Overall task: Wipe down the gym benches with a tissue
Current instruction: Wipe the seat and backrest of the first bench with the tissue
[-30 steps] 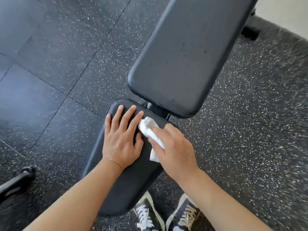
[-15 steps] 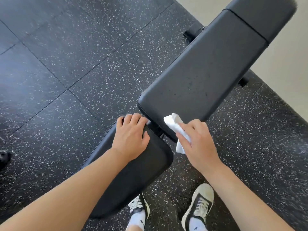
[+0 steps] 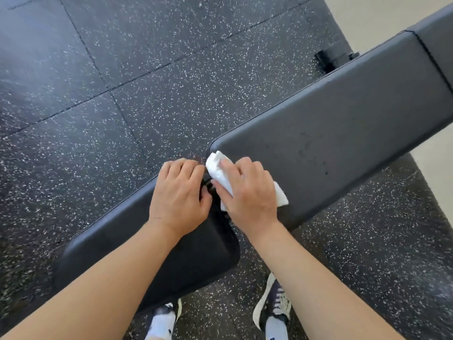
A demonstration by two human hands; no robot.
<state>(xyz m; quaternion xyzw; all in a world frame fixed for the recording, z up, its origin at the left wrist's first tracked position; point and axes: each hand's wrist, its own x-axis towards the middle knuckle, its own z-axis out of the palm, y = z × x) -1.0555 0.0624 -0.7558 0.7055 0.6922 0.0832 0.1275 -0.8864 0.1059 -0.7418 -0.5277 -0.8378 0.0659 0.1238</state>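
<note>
While the left hand (image 3: 180,197) grips the far end of the seat pad (image 3: 157,263), fingers curled over its edge, the right hand (image 3: 247,192) has the tissue (image 3: 218,168) pinned flat against the back pad (image 3: 331,133). The tissue sits right at the near end of that pad, by its left corner, white and crumpled, poking out past the fingertips on one side and behind the heel of the hand on the other. The right fingers lie fairly straight across the paper, pressing down, with the thumb tucked under toward the gap between the two pads. The hands are just beside each other, almost touching across that gap, where a bit of black frame shows. The bench runs from lower left to upper right, with a stitched seam (image 3: 426,52) crossing the back pad near its far end. There are faint specks on the pad beyond the tissue. Under it all is speckled rubber floor (image 3: 122,94) in large tiles, and two sneakers (image 3: 274,305) with white socks stand below the seat pad's near edge.
</note>
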